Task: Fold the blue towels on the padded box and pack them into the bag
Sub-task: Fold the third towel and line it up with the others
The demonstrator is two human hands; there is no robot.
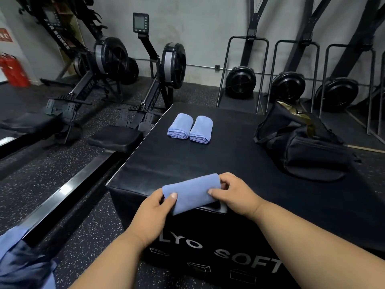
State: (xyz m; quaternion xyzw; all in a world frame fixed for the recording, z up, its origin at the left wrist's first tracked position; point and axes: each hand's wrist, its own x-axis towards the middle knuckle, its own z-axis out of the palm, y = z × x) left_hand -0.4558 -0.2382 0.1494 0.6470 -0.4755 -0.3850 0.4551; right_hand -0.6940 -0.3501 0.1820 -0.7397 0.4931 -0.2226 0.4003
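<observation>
Blue cloth (23,261) is cut off at the lower-left corner; a red extinguisher (12,70) blurs at the left edge.

Black padded box (239,159) with a smooth, faintly creased top, standing on dark speckled rubber floor (68,205). Pale lettering and small box outlines printed on the near side. Toward the far edge, two folded blue towels (190,128) lying side by side, touching, folded ends facing the viewer. On the right part of the top, a black bag (306,142), open at its upper end. At the near edge, a third blue towel (192,191), folded, partly overhanging the corner.
</observation>
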